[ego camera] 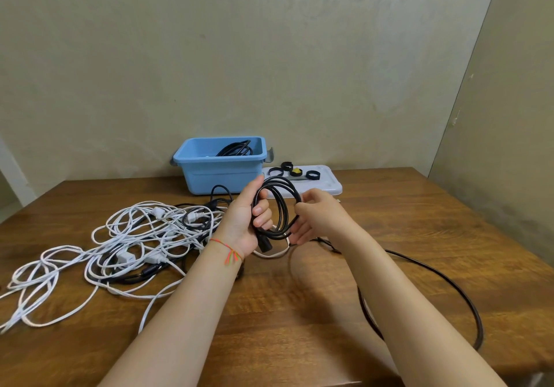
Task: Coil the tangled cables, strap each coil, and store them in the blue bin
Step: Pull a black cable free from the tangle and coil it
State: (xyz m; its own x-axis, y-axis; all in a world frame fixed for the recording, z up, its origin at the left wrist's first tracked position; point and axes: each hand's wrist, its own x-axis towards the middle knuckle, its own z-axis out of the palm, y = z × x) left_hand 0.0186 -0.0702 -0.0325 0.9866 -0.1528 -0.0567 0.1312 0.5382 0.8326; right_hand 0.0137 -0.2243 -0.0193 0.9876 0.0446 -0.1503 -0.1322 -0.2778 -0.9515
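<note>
- Left hand (248, 221) grips black cable coil (277, 206) above bench (299, 296), before blue bin (221, 164).
- Right hand (314, 215) pinches coil's side, seemingly feeding loose tail (449, 284).
- Cable likely springy, light; hold where loops cross.

A bin (221, 166) stands at the back of the table (299, 311), against the wall, with a coiled cable (235, 149) inside it. Just to its right lies a flat lid (326, 181) with several straps (295, 172) on top. A tangle of cables (132, 245) spreads across the table's left side, while in front of the bin the left hand (244, 221) and right hand (314, 215) hold a cable coil (278, 206) between them, its loose end (449, 284) trailing along the table to the right.
</note>
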